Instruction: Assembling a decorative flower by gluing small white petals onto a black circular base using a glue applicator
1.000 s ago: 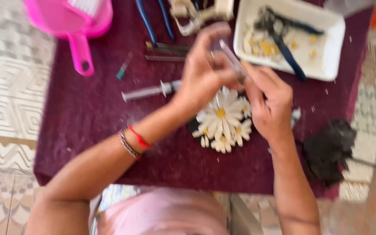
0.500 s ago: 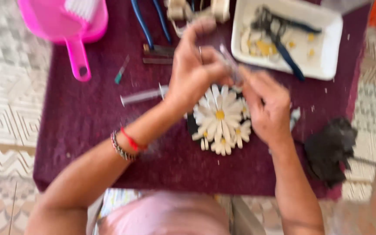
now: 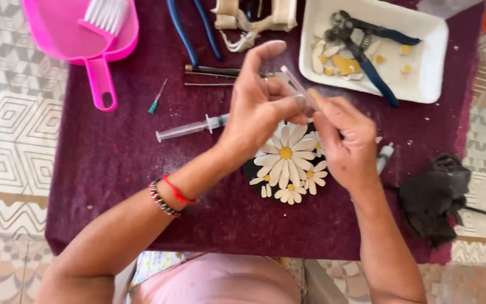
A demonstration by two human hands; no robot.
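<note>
Over at the left edge of the maroon cloth [image 3: 113, 163] lies a pink dustpan [image 3: 68, 28] with a white-bristled brush [image 3: 105, 14] in it. Next comes a capped needle [image 3: 157, 98], then a clear syringe [image 3: 189, 128] lying flat.

Above the middle, the left hand [image 3: 257, 110] and right hand [image 3: 347, 143] meet, fingers of both pinched around a thin clear tube [image 3: 298, 85], thumb of the left raised. They hover just above a mosaic of white daisies [image 3: 288, 163] with yellow centres.

Farther right, a white tray [image 3: 423, 73] holds blue-handled nippers [image 3: 367, 45] and pale chips; a black rag [image 3: 434, 194] lies crumpled near the corner.

To my eye, the tube is slim and held only at the fingertips; a slip could drop it on the petals, or whatever is in it could spill onto them.
</note>
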